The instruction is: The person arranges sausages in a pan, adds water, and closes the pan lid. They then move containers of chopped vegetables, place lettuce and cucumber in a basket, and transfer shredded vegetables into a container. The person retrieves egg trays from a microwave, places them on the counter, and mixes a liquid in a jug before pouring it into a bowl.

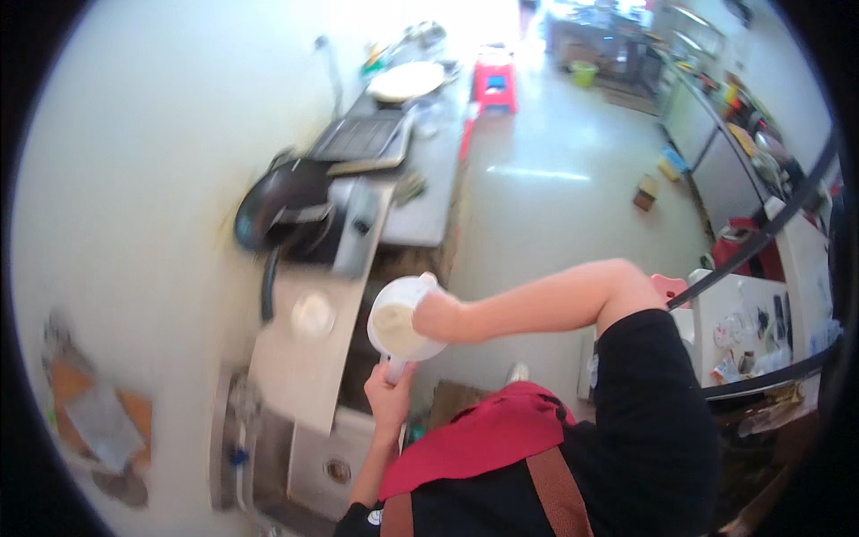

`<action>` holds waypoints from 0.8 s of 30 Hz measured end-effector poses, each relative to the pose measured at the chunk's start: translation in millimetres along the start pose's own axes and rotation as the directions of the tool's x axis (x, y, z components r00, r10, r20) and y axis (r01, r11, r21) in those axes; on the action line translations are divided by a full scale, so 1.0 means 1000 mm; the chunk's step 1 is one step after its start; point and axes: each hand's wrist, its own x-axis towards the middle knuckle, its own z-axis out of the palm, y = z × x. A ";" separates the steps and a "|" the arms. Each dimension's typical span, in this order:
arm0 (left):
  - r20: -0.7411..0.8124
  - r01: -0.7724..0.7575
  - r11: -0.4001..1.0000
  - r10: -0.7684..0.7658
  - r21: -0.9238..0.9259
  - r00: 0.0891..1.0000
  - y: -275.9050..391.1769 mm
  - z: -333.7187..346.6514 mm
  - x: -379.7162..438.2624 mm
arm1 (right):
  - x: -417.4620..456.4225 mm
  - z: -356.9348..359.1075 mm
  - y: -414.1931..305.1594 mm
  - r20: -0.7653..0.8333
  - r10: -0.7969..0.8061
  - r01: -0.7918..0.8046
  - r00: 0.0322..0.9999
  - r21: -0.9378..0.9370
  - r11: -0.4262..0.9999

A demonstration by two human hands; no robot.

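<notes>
A white pitcher-like container (405, 319) with a handle is in front of my body, with a pale cream-coloured substance inside. My left hand (390, 396) grips its handle from below. My right hand (437, 317) is at the container's right side, its fingers reaching over the opening; the fingertips are hidden, so I cannot tell whether they hold anything. To the left, a small whitish round thing (313, 315) rests on the beige counter (295, 376). A dark wok (278, 201) sits beyond it on a stove.
A double sink (337, 470) lies at the lower left. Past the wok, a metal table (429, 215) holds a tray (362, 144) and a pale round plate or lid (407, 82). A red stool (495, 84) stands on the floor. Cluttered counters and a white table (745, 329) are at the right.
</notes>
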 end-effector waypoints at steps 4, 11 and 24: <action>0.216 -0.053 0.994 0.073 -0.098 0.974 -0.012 0.117 0.071 | -0.079 0.037 0.096 0.078 0.129 -0.144 0.989 0.247 0.958; 0.433 -0.266 0.963 0.217 0.053 0.875 0.043 0.280 0.169 | -0.167 0.095 0.262 0.139 0.575 -0.590 0.806 0.103 0.801; 0.640 -0.438 0.875 0.460 -0.208 0.615 0.136 0.603 0.475 | -0.270 0.167 0.641 0.266 0.846 -0.886 0.463 0.106 0.451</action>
